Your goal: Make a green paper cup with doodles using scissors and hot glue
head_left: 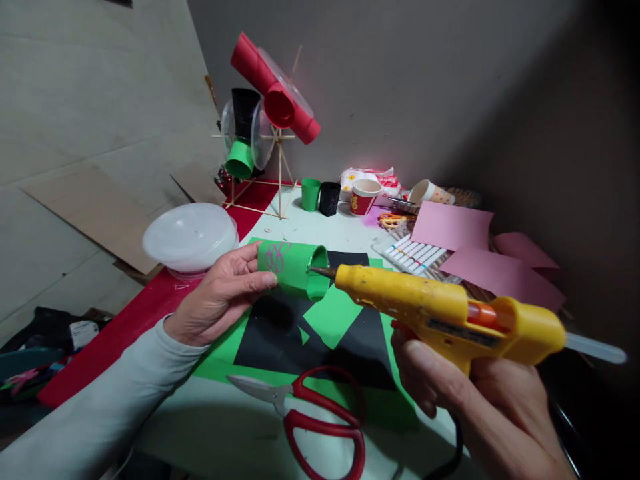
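My left hand (227, 287) grips a green paper tube (295, 270) by its left end; a purple drawing shows on its side. In my right hand (465, 400) is a yellow hot glue gun (425, 300), with a clear glue stick (595, 347) poking out of its back. The gun's dark nozzle tip is at the tube's open right rim, where shiny beads of glue show. Beneath the tube lie black paper (273, 333) and cut green paper pieces (333, 317). Red-handled scissors (325, 417) rest open in front of them.
A stick frame (281, 167) carries red tubes (279, 107) at the back. Clear plastic lids (190, 233) are stacked at left. Behind stand a green cup (311, 195), a black cup (330, 199) and a red-white cup (365, 197). Markers (413, 253) and pink paper (453, 225) lie at right.
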`<control>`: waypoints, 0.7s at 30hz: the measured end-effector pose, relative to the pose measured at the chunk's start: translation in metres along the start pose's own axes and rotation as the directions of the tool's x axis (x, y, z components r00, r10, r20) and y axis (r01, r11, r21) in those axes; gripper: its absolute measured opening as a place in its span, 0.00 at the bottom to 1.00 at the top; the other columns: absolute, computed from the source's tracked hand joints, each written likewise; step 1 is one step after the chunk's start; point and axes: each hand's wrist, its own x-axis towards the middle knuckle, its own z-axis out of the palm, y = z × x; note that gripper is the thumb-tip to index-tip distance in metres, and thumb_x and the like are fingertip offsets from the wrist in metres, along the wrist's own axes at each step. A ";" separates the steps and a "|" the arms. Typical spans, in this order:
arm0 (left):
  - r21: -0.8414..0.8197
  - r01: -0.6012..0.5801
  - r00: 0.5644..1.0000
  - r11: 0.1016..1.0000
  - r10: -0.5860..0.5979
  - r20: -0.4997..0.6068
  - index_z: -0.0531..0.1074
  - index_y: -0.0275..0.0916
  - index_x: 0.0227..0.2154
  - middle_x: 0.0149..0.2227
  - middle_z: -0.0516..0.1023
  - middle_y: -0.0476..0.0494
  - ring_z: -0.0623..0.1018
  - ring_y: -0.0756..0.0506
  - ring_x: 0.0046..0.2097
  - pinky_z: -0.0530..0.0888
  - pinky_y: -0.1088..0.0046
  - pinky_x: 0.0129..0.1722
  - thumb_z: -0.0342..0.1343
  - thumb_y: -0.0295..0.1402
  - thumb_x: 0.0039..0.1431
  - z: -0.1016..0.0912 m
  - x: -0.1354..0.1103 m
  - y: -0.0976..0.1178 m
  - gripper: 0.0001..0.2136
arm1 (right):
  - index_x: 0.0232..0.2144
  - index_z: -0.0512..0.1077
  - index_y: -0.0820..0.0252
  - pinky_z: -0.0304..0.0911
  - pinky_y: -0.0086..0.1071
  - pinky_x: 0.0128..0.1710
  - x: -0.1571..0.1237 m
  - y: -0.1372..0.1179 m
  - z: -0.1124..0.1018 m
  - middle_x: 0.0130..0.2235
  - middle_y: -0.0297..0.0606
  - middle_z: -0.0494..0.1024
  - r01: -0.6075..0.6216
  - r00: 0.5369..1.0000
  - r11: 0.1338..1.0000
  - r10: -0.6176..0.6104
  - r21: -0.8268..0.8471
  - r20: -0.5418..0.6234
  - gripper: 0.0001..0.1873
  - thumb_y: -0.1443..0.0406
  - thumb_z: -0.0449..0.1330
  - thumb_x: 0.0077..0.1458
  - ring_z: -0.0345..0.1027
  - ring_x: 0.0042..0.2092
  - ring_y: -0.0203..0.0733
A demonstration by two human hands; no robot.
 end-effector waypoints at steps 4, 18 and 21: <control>0.007 0.002 1.000 1.000 -0.002 -0.012 0.81 0.36 0.49 0.44 0.86 0.41 0.84 0.47 0.44 0.79 0.79 0.47 0.67 0.21 0.55 0.001 0.000 0.000 0.17 | 0.17 0.67 0.52 0.65 0.29 0.15 0.003 -0.005 -0.001 0.19 0.34 0.68 0.022 0.994 0.999 -0.017 -0.046 0.105 0.24 0.54 0.57 0.65 0.66 0.20 0.39; 0.021 -0.022 1.000 1.000 0.022 -0.013 0.81 0.35 0.46 0.42 0.86 0.42 0.84 0.47 0.43 0.80 0.77 0.47 0.67 0.21 0.56 -0.002 0.000 0.001 0.14 | 0.18 0.65 0.54 0.60 0.27 0.16 0.006 -0.013 0.003 0.19 0.32 0.68 -0.020 0.994 0.999 0.015 0.036 0.112 0.25 0.54 0.59 0.65 0.63 0.20 0.35; 0.022 -0.025 1.000 0.999 0.025 -0.012 0.81 0.35 0.46 0.41 0.86 0.42 0.84 0.47 0.43 0.79 0.77 0.47 0.66 0.21 0.56 -0.001 0.001 0.002 0.14 | 0.18 0.66 0.54 0.60 0.27 0.16 0.006 -0.013 0.003 0.19 0.31 0.68 -0.020 0.995 0.999 0.017 0.027 0.097 0.24 0.53 0.59 0.64 0.63 0.20 0.35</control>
